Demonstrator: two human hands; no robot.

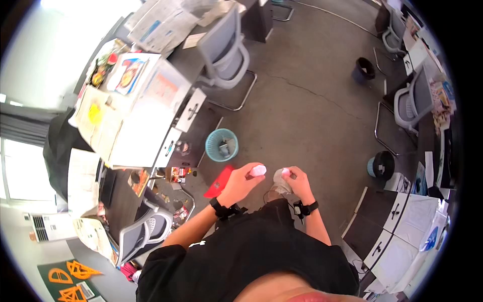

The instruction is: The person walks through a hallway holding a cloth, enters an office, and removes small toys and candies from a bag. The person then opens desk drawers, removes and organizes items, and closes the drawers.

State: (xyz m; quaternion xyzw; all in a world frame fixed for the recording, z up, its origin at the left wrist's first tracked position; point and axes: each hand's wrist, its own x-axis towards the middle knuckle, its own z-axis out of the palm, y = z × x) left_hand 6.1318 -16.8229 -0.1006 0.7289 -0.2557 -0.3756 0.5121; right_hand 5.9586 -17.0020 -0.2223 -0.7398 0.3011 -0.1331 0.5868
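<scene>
In front of my body, my left hand (239, 185) is closed around a small pale pink, whitish object (258, 170), whose kind I cannot make out. A short gap to the right, my right hand (301, 185) pinches a smaller pink piece (286, 171) between thumb and fingers. Most of that piece is hidden by the fingers. The two pink things are apart from each other. Beyond my left hand stands a light blue waste basket (221, 146) with crumpled litter inside. A flat red thing (220, 182) lies on the floor beside that hand, partly covered by it.
Desks with papers (146, 95) line the left side, with a grey chair (224, 50) pulled up. Clutter (180, 175) lies below them. On the right are white-drawered cabinets (397, 211), another chair (415, 103) and dark bins (364, 70). Grey concrete floor (312, 100) runs between.
</scene>
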